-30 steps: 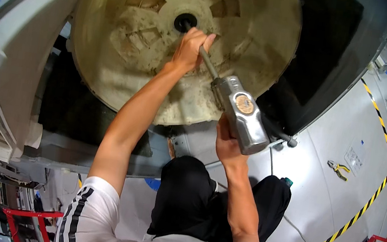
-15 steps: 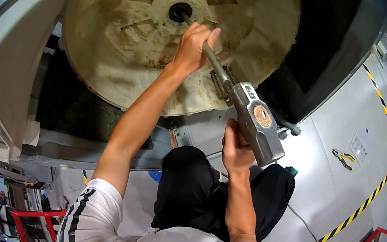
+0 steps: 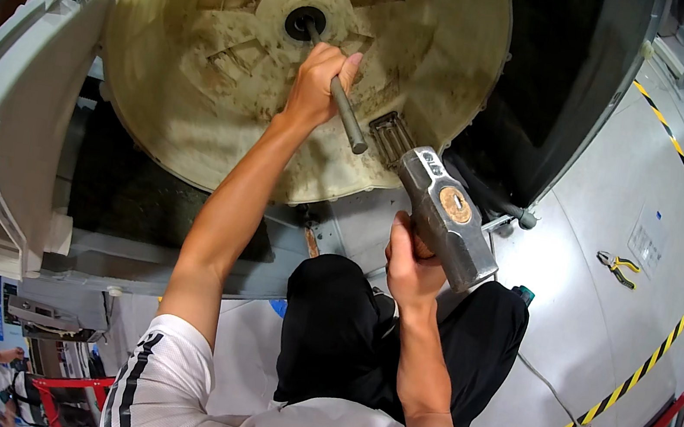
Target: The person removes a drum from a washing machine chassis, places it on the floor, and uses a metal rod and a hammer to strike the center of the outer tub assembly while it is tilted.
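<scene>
Head view: my left hand (image 3: 319,79) is clenched on the steel rod (image 3: 337,91), tip seated in the tub's hub hole (image 3: 305,23). Rod axis runs 11 to 5 o'clock. My right hand (image 3: 412,263) grasps the hammer (image 3: 447,215), just off the rod's free end at 5 o'clock.

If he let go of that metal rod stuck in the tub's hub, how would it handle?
The rod looks like solid steel, so probably stiff and heavy for its size. Being round and smooth, it would likely roll. The left hand grips it whole; it seems sturdy, not fragile.
</scene>
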